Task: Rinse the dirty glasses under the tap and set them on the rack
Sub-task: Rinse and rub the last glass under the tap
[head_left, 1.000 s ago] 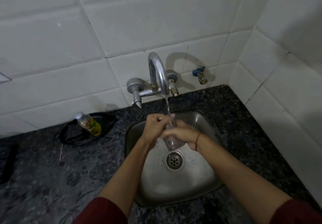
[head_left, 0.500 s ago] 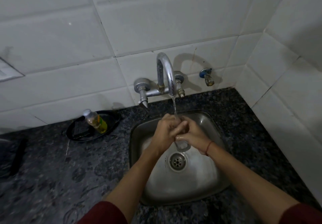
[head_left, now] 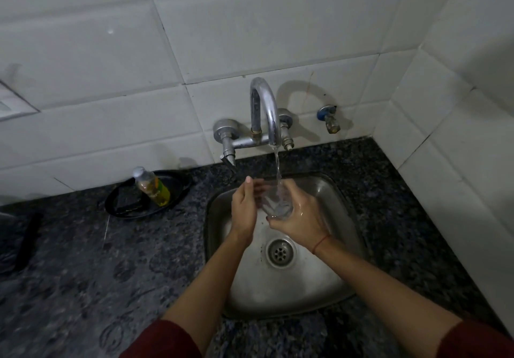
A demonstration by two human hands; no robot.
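We rinse one glass (head_left: 276, 203) under the tap (head_left: 274, 124): right hand (head_left: 300, 218) fingers clamped on it, left hand (head_left: 244, 207) fingers straight. Racking remains; no rack visible.

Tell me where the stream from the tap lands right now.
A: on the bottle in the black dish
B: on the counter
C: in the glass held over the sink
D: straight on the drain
C: the stream from the tap falls into the glass, which the right hand grips above the sink.
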